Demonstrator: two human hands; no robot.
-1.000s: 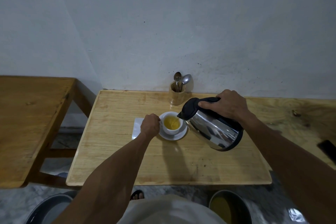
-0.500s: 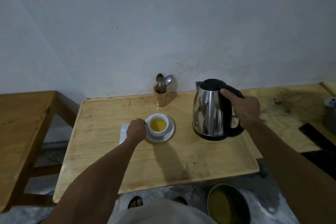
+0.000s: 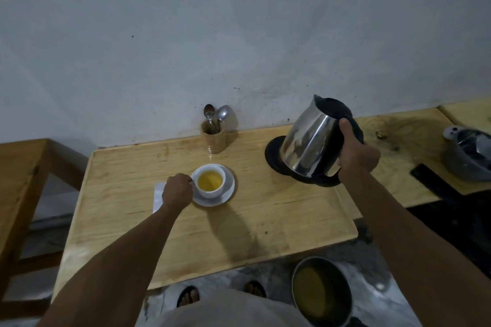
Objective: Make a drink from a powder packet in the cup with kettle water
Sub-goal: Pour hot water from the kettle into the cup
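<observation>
Nearest the person, below the edge of the surface [image 3: 212, 241], a round metal pot [image 3: 322, 292] with yellowish contents stands on the floor beside sandalled feet. Farther in, the left hand [image 3: 177, 190] is closed at the side of the white cup [image 3: 210, 180], apparently on its handle, though the fingers hide the handle itself. The cup sits on a white saucer [image 3: 225, 195] and holds yellow liquid well up toward the rim, so the powder and water look to be in already. A white packet or paper [image 3: 159, 196] lies flat under that hand's wrist.

To the right and slightly farther back, the right hand [image 3: 357, 152] is wrapped around the black handle of the steel kettle [image 3: 308, 146], which is tilted, spout away from the cup, over its round black base [image 3: 275, 156]; whether it touches the base cannot be told. The kettle is probably heavy with water and its polished wall hot and slippery, so the handle is the only sensible hold. The cup is light but brittle and full; it is best steadied by the handle or moved by the saucer, slowly, to avoid slopping.

At the wall, a wooden holder [image 3: 215, 138] carries two spoons [image 3: 216, 114], likely wanted for stirring.
</observation>
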